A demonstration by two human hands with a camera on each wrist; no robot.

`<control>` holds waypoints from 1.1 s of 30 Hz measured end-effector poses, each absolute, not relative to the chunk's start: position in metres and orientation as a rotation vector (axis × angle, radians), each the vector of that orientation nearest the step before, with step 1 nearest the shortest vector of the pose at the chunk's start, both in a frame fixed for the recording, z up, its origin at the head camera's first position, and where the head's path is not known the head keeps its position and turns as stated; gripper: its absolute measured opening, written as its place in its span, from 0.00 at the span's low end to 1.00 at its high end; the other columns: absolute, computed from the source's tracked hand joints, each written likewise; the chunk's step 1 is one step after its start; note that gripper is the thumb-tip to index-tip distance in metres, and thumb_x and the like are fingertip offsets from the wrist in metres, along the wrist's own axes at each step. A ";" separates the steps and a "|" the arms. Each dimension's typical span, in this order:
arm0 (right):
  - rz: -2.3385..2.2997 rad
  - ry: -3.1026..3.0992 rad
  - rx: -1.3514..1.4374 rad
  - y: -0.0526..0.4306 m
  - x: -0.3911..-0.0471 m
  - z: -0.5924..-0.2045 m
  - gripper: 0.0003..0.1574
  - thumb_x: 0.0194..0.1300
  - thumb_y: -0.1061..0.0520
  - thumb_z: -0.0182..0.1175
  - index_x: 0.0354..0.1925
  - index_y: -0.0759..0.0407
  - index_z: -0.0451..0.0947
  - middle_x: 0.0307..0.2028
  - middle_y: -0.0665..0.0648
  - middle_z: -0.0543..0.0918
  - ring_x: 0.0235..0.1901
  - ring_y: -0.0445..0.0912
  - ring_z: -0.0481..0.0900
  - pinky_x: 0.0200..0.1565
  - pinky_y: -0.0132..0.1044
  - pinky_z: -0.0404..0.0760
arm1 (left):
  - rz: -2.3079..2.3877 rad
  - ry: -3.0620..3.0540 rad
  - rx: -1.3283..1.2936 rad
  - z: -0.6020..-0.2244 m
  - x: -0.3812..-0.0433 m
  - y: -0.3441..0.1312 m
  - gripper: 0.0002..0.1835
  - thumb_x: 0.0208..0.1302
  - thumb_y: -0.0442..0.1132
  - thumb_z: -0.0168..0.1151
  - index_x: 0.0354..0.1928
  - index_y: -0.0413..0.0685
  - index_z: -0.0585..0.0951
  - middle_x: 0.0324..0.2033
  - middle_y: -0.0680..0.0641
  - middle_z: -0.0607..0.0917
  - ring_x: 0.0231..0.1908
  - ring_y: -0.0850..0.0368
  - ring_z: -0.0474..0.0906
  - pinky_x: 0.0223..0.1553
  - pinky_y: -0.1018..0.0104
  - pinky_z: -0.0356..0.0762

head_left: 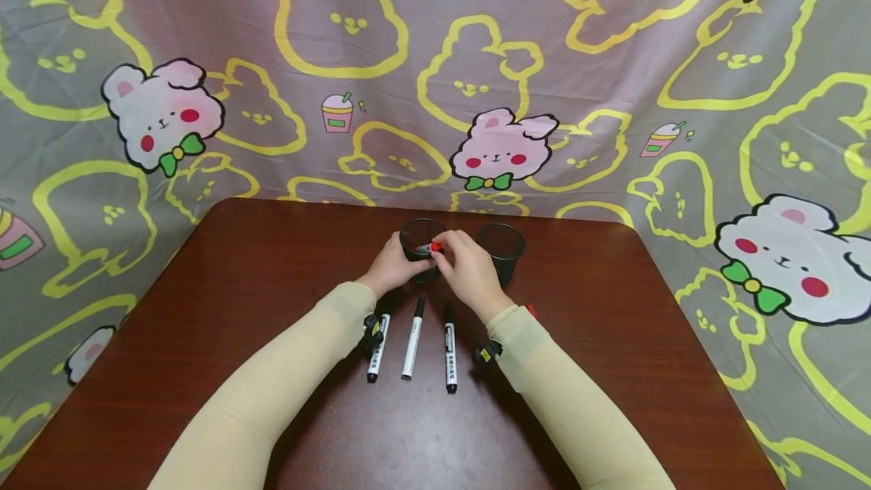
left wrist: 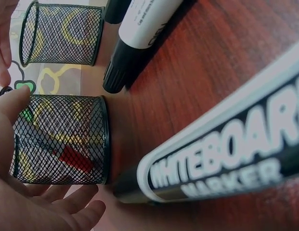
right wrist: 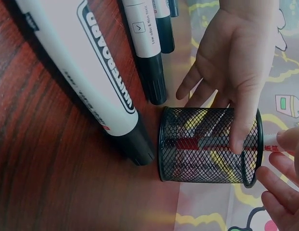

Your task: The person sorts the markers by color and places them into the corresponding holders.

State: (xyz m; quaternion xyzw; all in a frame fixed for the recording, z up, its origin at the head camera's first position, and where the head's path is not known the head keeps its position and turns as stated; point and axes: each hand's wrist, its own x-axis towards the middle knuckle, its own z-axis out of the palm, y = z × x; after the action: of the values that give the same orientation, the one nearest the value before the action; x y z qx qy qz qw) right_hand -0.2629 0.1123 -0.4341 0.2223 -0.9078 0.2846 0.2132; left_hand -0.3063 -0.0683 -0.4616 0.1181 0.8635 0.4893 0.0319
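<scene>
My left hand holds a black wire-mesh pen cup, its thumb on the near side and its fingers behind. The cup stands upright on the table. With thumb and fingertips at the rim, my right hand pinches the upper end of a red whiteboard marker. The marker's red cap shows through the mesh, low inside the cup. Nearer on the table lie a left black marker, a middle black marker and a right black marker, all between the forearms.
To the right stands a second mesh cup, partly behind the right hand. A small red thing peeks out beside the right sleeve, mostly hidden. The brown table ends at a patterned curtain.
</scene>
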 end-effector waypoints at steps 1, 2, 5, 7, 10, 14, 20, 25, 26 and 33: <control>0.790 -2.519 0.617 0.112 -0.263 -0.434 0.13 0.71 0.55 0.67 0.52 0.55 0.80 0.46 0.55 0.83 0.46 0.48 0.85 0.47 0.45 0.85 | 1.505 2.662 0.362 -0.462 -0.307 -0.068 0.40 0.62 0.45 0.75 0.70 0.35 0.68 0.64 0.32 0.74 0.62 0.40 0.75 0.67 0.44 0.70; 0.789 -2.520 0.616 0.112 -0.263 -0.434 0.13 0.71 0.55 0.67 0.52 0.55 0.80 0.46 0.55 0.83 0.46 0.48 0.85 0.47 0.45 0.85 | 1.501 2.667 0.361 -0.461 -0.307 -0.068 0.40 0.62 0.45 0.75 0.70 0.35 0.68 0.64 0.32 0.75 0.61 0.40 0.75 0.67 0.45 0.70; 0.790 -2.522 0.616 0.113 -0.263 -0.434 0.13 0.71 0.55 0.67 0.52 0.55 0.80 0.46 0.55 0.83 0.46 0.48 0.85 0.47 0.44 0.85 | 1.480 2.689 0.346 -0.461 -0.308 -0.068 0.40 0.61 0.46 0.75 0.70 0.35 0.69 0.63 0.32 0.75 0.61 0.39 0.75 0.67 0.44 0.70; 0.792 -2.523 0.617 0.113 -0.263 -0.433 0.13 0.71 0.55 0.67 0.52 0.55 0.80 0.46 0.55 0.83 0.46 0.48 0.85 0.47 0.44 0.85 | 1.468 2.698 0.344 -0.460 -0.308 -0.068 0.40 0.61 0.47 0.75 0.70 0.35 0.70 0.63 0.32 0.76 0.61 0.39 0.75 0.67 0.44 0.71; 0.800 -2.524 0.618 0.114 -0.263 -0.433 0.13 0.71 0.55 0.66 0.52 0.56 0.80 0.46 0.55 0.83 0.46 0.48 0.85 0.47 0.44 0.85 | 1.456 2.696 0.337 -0.458 -0.307 -0.068 0.40 0.62 0.48 0.74 0.70 0.35 0.69 0.64 0.32 0.75 0.62 0.39 0.75 0.67 0.43 0.70; 0.822 -2.532 0.618 0.115 -0.263 -0.433 0.14 0.71 0.56 0.66 0.53 0.56 0.80 0.47 0.56 0.83 0.47 0.49 0.85 0.49 0.44 0.85 | 1.453 2.677 0.324 -0.457 -0.306 -0.068 0.42 0.63 0.49 0.74 0.71 0.36 0.67 0.65 0.32 0.74 0.63 0.39 0.74 0.68 0.43 0.69; 0.833 -2.535 0.618 0.118 -0.262 -0.433 0.17 0.71 0.56 0.66 0.56 0.57 0.79 0.48 0.56 0.83 0.50 0.49 0.85 0.52 0.44 0.84 | 1.463 2.669 0.328 -0.455 -0.306 -0.067 0.42 0.62 0.48 0.74 0.72 0.36 0.67 0.66 0.32 0.73 0.65 0.39 0.73 0.69 0.42 0.68; 0.819 -2.522 0.628 0.123 -0.259 -0.431 0.17 0.71 0.56 0.66 0.56 0.57 0.79 0.48 0.56 0.83 0.50 0.49 0.85 0.51 0.44 0.84 | 1.470 2.676 0.352 -0.457 -0.307 -0.066 0.41 0.61 0.47 0.75 0.70 0.37 0.68 0.66 0.33 0.75 0.64 0.40 0.75 0.69 0.44 0.69; 0.812 -2.514 0.632 0.124 -0.258 -0.431 0.17 0.71 0.56 0.66 0.56 0.57 0.79 0.48 0.56 0.84 0.49 0.49 0.85 0.51 0.45 0.84 | 1.468 2.680 0.353 -0.458 -0.308 -0.066 0.41 0.61 0.47 0.75 0.70 0.37 0.68 0.66 0.33 0.75 0.64 0.40 0.75 0.68 0.44 0.69; 0.739 -2.452 0.654 0.140 -0.245 -0.424 0.13 0.70 0.56 0.68 0.51 0.57 0.82 0.45 0.56 0.85 0.44 0.51 0.85 0.50 0.47 0.83 | 1.447 2.670 0.309 -0.461 -0.306 -0.067 0.45 0.61 0.50 0.75 0.73 0.36 0.65 0.67 0.34 0.75 0.65 0.40 0.74 0.68 0.44 0.70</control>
State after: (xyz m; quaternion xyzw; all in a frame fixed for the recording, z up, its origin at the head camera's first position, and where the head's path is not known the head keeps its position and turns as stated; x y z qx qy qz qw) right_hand -0.2452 0.1404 -0.4242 0.2396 -0.8991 0.2710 0.2466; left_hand -0.3065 -0.0674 -0.4609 0.1010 0.8738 0.4735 0.0443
